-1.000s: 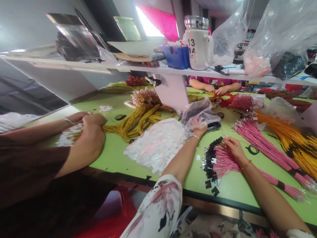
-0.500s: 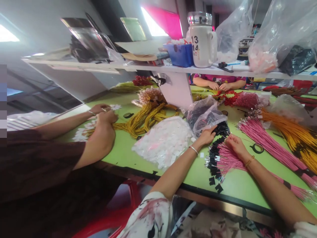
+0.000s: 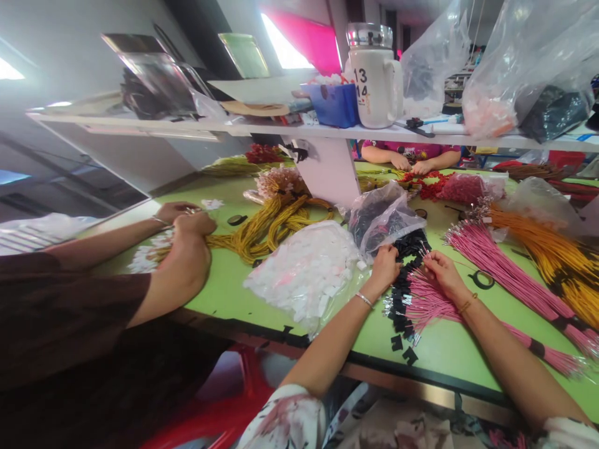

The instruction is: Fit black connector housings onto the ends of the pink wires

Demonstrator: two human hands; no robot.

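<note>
My left hand has its fingers curled at the edge of a pile of small black connector housings. What lies between those fingertips is hidden. A pink wire with a silvery metal end is pinched in my right hand, its tip pointing up and to the left. Below both hands spreads a bundle of pink wires, many ending in black housings laid in a curved row. Behind my left hand sits a clear plastic bag with dark contents.
A bag of white connectors lies left of my arm. A co-worker's hands work at the left beside yellow wires. Right are black tape, another pink bundle and orange wires. A shelf carrying a mug crosses above.
My left hand has drawn back slightly from the black pile, and its outstretched finger is now curled in. My right hand stays close by, the wire's metal end showing more clearly.
</note>
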